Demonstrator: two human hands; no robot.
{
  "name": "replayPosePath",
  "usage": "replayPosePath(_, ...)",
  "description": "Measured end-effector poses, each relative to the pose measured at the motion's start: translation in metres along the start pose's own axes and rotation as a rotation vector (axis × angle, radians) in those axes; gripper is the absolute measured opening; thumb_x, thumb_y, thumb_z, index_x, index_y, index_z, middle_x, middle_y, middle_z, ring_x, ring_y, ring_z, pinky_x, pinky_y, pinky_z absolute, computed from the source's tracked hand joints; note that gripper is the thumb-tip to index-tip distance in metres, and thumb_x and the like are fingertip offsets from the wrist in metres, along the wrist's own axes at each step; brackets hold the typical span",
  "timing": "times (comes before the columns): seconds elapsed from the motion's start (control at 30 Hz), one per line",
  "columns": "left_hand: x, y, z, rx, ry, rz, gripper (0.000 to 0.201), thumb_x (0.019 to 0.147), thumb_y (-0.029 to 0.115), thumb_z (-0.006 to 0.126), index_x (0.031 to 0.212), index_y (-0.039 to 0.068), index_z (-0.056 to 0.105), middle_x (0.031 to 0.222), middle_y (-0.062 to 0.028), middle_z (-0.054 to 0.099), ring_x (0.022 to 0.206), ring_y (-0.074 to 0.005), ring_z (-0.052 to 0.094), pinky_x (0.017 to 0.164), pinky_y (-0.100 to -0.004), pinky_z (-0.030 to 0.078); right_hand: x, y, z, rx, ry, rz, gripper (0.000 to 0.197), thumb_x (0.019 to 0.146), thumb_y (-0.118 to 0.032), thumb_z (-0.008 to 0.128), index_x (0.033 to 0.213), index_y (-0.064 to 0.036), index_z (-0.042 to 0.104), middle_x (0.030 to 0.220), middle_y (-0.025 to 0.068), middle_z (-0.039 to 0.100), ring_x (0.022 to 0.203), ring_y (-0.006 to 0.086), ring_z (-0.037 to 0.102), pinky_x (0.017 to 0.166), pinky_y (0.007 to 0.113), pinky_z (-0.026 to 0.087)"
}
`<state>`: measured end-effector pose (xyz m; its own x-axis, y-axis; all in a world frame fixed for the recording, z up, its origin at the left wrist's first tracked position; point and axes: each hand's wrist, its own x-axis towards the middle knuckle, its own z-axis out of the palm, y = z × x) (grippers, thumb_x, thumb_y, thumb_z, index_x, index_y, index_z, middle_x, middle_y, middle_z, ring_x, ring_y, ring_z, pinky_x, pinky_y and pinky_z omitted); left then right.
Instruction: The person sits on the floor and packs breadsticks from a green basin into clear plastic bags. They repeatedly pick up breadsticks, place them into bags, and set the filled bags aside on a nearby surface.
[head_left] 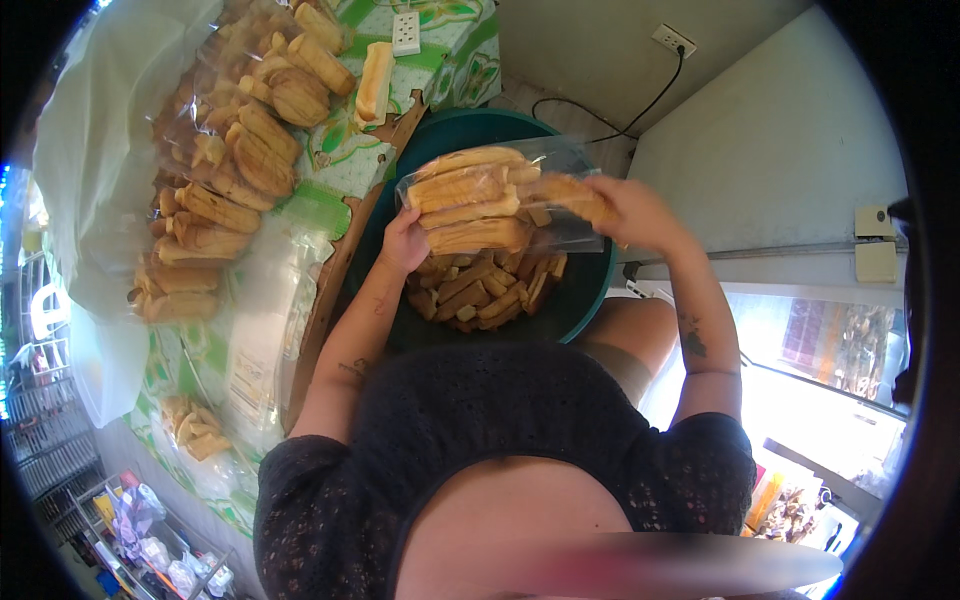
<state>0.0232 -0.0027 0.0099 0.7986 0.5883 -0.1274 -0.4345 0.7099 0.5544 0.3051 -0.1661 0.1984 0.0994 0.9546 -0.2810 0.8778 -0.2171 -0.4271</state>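
My left hand [405,243] is closed on the left end of a clear plastic bag [575,152]. Several long golden-brown bread sticks [470,205] lie stacked side by side inside it. At the bag's right side, my right hand [640,217] grips another bread stick [568,195], slightly smeared by motion, its tip among the bag's plastic. How far that piece is inside the bag I cannot tell. Both hands are above a round dark green tub [597,305], in which many loose bread pieces [485,292] lie heaped.
To the left, a table with a green-and-white cloth [345,165] bears several packed bread bags [265,150], a single bread loaf [375,85], a white power strip [406,33] and flat clear bags [262,350]. A black cable [650,108] runs from a wall socket. A white cabinet [780,150] stands right.
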Motion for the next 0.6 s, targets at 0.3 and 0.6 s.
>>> replayPosePath(0.3,0.008,0.029,0.019,0.385,0.048,-0.871,0.089,0.076,0.077,0.028,0.142,0.018,0.022,0.142,-0.0105,0.03,0.13,-0.0338,0.03,0.097,-0.0573,0.033,0.004,0.0,0.02,0.503,0.004,-0.244,0.049,0.076,-0.003,0.062,0.123,-0.0064,0.049,0.109,0.008,0.059,0.098,0.0181,0.055,0.086,0.031,0.043)
replayPosePath(0.6,0.006,-0.007,0.016,0.193,-0.017,-0.279,0.06,0.089,0.052,0.04,0.134,0.013,0.032,0.133,-0.0068,0.043,0.122,-0.0246,0.042,0.101,-0.0496,0.031,-0.004,-0.019,0.007,0.227,-0.198,-0.287,0.046,0.075,-0.014,0.063,0.12,-0.0117,0.055,0.11,0.015,0.057,0.099,0.0319,0.055,0.088,0.036,0.043)
